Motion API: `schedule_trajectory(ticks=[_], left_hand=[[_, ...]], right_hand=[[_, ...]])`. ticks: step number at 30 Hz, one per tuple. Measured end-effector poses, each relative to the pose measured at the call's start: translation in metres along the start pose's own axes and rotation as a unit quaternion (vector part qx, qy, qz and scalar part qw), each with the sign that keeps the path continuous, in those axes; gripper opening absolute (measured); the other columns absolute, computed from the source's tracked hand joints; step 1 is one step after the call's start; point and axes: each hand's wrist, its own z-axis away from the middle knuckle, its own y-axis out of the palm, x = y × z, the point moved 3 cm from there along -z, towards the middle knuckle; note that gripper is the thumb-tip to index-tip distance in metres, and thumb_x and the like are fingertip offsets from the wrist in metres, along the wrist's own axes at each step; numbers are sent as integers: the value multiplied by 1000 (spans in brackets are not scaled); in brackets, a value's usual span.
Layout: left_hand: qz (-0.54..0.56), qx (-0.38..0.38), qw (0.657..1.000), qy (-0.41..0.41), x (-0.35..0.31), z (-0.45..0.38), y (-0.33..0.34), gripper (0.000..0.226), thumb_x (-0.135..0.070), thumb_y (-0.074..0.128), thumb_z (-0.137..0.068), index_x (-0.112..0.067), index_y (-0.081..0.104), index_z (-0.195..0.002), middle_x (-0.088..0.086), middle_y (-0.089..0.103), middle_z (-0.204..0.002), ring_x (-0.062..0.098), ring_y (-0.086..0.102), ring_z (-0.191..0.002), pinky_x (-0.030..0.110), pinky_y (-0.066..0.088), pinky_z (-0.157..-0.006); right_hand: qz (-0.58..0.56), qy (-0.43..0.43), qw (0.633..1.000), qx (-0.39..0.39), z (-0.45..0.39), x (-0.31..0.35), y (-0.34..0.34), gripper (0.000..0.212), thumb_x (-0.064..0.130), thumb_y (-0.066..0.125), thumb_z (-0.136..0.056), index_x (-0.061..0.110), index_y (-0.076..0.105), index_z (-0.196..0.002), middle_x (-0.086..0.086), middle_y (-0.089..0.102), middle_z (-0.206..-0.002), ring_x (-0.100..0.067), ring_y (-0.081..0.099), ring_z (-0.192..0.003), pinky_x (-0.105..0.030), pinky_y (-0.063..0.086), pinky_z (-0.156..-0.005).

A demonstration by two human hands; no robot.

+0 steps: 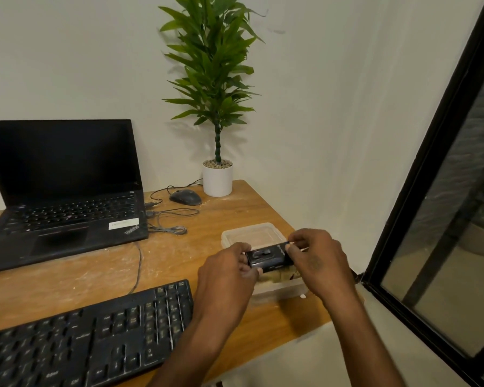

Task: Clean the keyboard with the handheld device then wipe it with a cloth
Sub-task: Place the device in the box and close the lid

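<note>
Both hands hold the device (pixel 267 256) above the tray (pixel 252 233), right of the keyboard (pixel 90 333). Left hand (pixel 229 266) grips its near-left end; right hand (pixel 313 255) pinches the far-right end, probably readying it. Keyboard untouched. Cloth not identifiable.

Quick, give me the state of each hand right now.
Left hand: grip closed on the left end of the black handheld device.
Right hand: pinches the device's right end, over the plastic container.
</note>
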Motion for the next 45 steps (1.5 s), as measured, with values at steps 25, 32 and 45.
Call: schedule_trajectory(ticks=[25,32,45], left_hand=[[-56,23,998,13,18,-40,5,26,-42,74,-90,-34,71,-115,-15,67,-89,1,61,-81,14,42,-63],[271,-19,942,-198,68,-85,12,32,-26,53,-106,-1,67,-120,19,67,-115,32,63,-114,41,51,-93],[485,-7,808,-334,60,-96,21,55,-29,45,-110,6,35,-152,24,42,-154,36,44,-142,48,40,-117]], right_hand=[[71,-8,997,10,-22,-12,23,18,24,69,-95,22,71,-113,0,73,-106,-14,68,-85,-24,58,-68],[-19,11,1000,22,-87,-25,20,17,19,58,-98,14,71,-107,-1,70,-102,-14,60,-86,-30,48,-73],[20,88,984,156,-138,-32,66,9,14,55,-90,8,52,-84,-6,54,-77,-20,53,-67,-25,39,-52]])
